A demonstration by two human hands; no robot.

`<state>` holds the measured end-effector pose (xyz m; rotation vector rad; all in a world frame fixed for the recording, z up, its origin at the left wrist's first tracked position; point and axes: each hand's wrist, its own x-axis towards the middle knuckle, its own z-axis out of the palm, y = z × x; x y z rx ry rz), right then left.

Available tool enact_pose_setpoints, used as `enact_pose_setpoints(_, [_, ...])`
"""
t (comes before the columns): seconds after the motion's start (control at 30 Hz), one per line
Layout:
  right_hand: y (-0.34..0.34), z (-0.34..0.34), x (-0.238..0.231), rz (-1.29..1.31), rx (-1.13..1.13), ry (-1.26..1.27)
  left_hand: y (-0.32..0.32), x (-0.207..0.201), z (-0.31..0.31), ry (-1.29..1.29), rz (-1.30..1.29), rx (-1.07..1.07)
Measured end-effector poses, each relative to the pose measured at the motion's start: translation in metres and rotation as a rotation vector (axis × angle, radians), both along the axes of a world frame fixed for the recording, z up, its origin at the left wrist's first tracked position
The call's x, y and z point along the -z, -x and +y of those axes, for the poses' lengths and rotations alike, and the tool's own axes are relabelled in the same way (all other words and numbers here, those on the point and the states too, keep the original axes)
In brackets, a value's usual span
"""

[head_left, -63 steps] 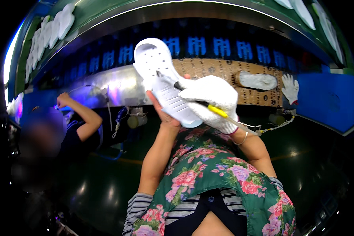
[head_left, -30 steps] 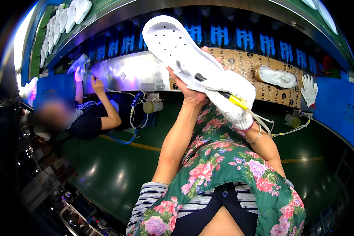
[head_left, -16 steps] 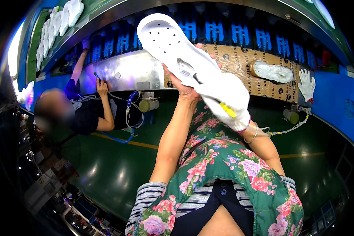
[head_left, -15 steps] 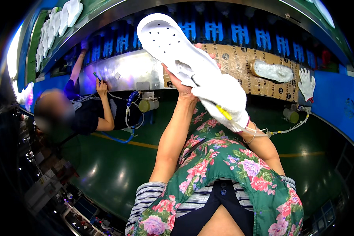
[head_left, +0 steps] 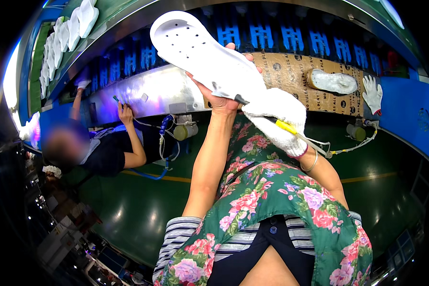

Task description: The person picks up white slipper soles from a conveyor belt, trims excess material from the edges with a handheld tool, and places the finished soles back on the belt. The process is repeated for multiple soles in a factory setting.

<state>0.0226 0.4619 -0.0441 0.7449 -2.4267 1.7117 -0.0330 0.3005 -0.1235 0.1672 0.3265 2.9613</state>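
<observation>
Closest to me is my flowery apron (head_left: 281, 200) over a striped shirt. My two arms go up from it.

My left hand (head_left: 221, 97) is bare. It is closed around a white shoe sole (head_left: 205, 59) and holds it up high from below, with fingertips showing over its far edge. The sole is long and flat, with small round holes near its rounded end, which points up and to my left.

My right hand (head_left: 276, 121) wears a white knit glove. It is closed around a thin tool with a yellow handle (head_left: 286, 127). The dark tip of the tool touches the near edge of the sole, just beside my left hand. A thin cord runs from the tool's back end off to my right.

Below my arms is a shiny green floor (head_left: 128, 214) with a yellow line on it.

Farther off is a long desk. A brown cardboard sheet (head_left: 291, 76) lies on it, with another white sole (head_left: 333, 82) on top. A white glove (head_left: 372, 93) lies just beside the cardboard, to my right.

On my left another person (head_left: 105, 152) in a dark top reaches up to the shiny metal part (head_left: 148, 93) of the desk. Behind it is a row of blue shapes. Far up on my left, more white soles (head_left: 66, 33) stand in a row on a green belt.
</observation>
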Motion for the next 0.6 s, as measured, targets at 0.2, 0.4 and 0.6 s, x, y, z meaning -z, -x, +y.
enact_pose_setpoints(0.2, [-0.001, -0.028, 0.0, 0.271, -0.075, -0.082, 0.008, 0.007, -0.017, -0.164, 0.022, 0.125])
enact_pose_setpoints(0.4, [0.0, -0.02, 0.001, 0.1, 0.093, -0.054, 0.003, 0.005, -0.032, -0.151, 0.026, 0.082])
enact_pose_setpoints(0.6, [-0.014, -0.031, 0.001, -0.247, -0.065, 0.276, -0.014, -0.009, -0.039, -0.077, -0.056, 0.143])
